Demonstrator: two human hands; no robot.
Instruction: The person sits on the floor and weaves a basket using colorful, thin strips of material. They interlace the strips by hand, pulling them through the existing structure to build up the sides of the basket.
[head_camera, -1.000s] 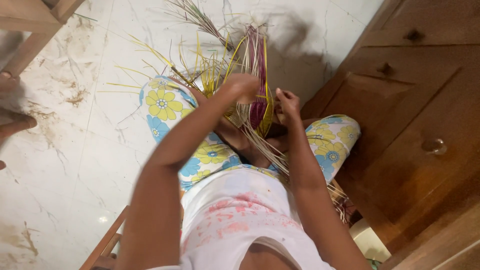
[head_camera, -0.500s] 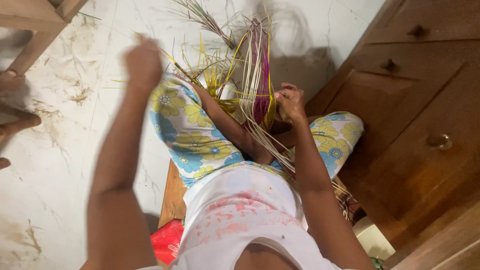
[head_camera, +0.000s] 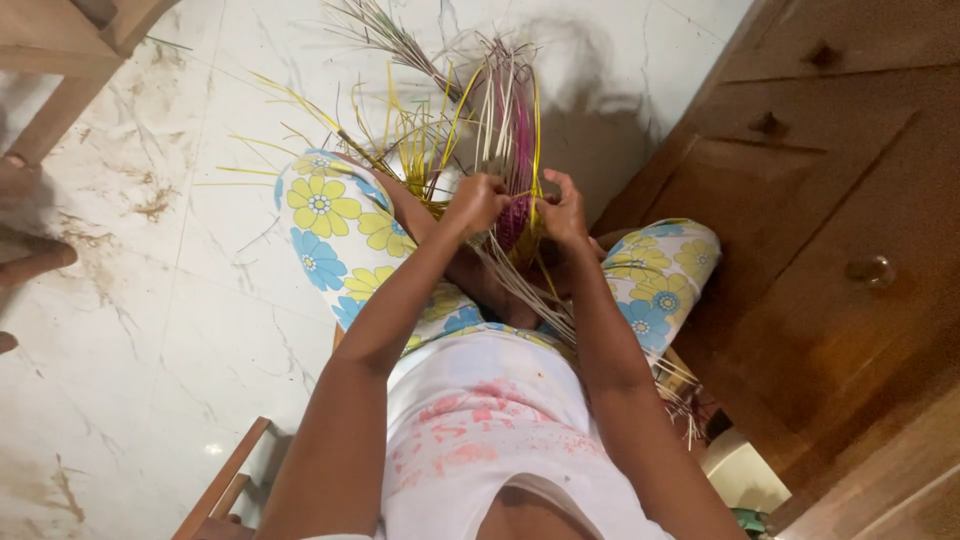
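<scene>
Both the left hand (head_camera: 478, 203) and right hand (head_camera: 562, 212) hold a clenched grip on strands of the half-woven basket (head_camera: 497, 165) of yellow, purple and pale reeds above the lap, its base hidden behind the hands and knees.

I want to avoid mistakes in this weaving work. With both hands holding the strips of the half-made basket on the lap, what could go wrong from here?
1. The left hand and right hand pinch thin strips on the woven basket; a slip could loosen the weave.
2. Long loose strips stand up stiffly toward the face and might poke it.
3. Pale strips trail across the lap and could get bent or broken.
</scene>
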